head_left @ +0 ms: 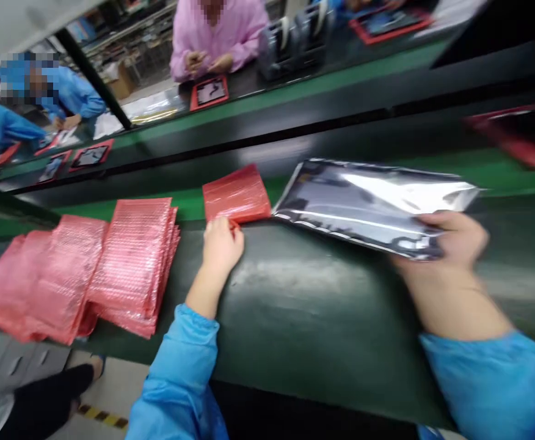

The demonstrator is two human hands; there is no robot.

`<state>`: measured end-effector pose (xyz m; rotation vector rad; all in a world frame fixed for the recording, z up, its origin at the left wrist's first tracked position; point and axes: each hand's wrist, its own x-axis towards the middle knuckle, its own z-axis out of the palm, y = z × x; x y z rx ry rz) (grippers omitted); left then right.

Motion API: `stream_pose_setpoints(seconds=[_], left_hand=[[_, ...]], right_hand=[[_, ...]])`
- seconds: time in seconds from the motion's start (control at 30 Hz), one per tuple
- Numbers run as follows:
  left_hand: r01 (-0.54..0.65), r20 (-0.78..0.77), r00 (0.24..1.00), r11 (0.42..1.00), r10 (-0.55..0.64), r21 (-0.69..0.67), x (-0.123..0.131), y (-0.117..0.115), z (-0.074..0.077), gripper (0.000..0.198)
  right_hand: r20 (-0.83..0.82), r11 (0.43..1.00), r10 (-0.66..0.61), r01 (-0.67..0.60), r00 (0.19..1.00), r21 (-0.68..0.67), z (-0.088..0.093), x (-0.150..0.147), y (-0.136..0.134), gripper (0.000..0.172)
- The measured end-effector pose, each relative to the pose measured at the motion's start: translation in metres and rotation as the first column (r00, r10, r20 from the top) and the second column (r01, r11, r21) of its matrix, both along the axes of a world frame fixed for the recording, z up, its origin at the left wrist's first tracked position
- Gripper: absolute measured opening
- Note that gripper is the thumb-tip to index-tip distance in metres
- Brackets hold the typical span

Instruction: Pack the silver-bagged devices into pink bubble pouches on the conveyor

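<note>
My right hand (462, 238) grips the near right corner of a shiny silver-grey bag (363, 205), holding it tilted above the green bench. The bag looks flat, and its contents cannot be made out. My left hand (223, 243) is closed on the near edge of a small red plastic bag (237, 194), which lies at the bench's back strip. The silver bag's left corner comes close to the red bag's right edge; whether they touch I cannot tell. Left of my left hand lies a stack of red bubble-wrap bags (130, 256).
More red bubble bags (52, 275) spread at the far left. A blurred red-edged item (519, 134) lies at the right on the line. Across the line, a person in pink (222, 36) sits near a red tray (209, 91) and tape dispensers (297, 40).
</note>
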<state>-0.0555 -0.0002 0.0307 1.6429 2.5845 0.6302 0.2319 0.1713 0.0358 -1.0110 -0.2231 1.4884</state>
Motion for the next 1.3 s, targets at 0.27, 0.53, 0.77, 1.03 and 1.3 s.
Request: stream_pose_setpoints(seconds=[0.27, 0.53, 0.77, 1.03, 1.3], left_hand=[[0.076, 0.107, 0.989, 0.975, -0.101, 0.211, -0.011, 0.003, -0.006, 0.013], [0.014, 0.158, 0.985, 0.933, -0.075, 0.359, -0.023, 0.004, -0.008, 0.016], [-0.334, 0.460, 0.888, 0.701, 0.009, 0.630, -0.017, 0.004, 0.006, 0.026], [-0.535, 0.666, 0.722, 0.761, 0.186, 0.367, -0.060, 0.004, 0.004, 0.036], [-0.048, -0.093, 0.993, 0.967, 0.073, 0.249, -0.016, -0.006, 0.020, 0.025]], right_hand=[[-0.162, 0.981, 0.159, -0.138, 0.974, 0.135, 0.012, 0.007, -0.005, 0.038], [-0.422, 0.972, 0.115, -0.013, 0.899, 0.237, 0.025, 0.018, -0.002, 0.051], [-0.435, 0.967, 0.097, 0.018, 0.895, 0.254, 0.023, 0.016, -0.002, 0.050], [-0.343, 0.975, 0.159, -0.094, 0.926, 0.200, 0.009, 0.017, 0.009, 0.041], [-0.273, 0.949, 0.240, -0.165, 0.932, 0.270, 0.010, 0.013, 0.003, 0.059]])
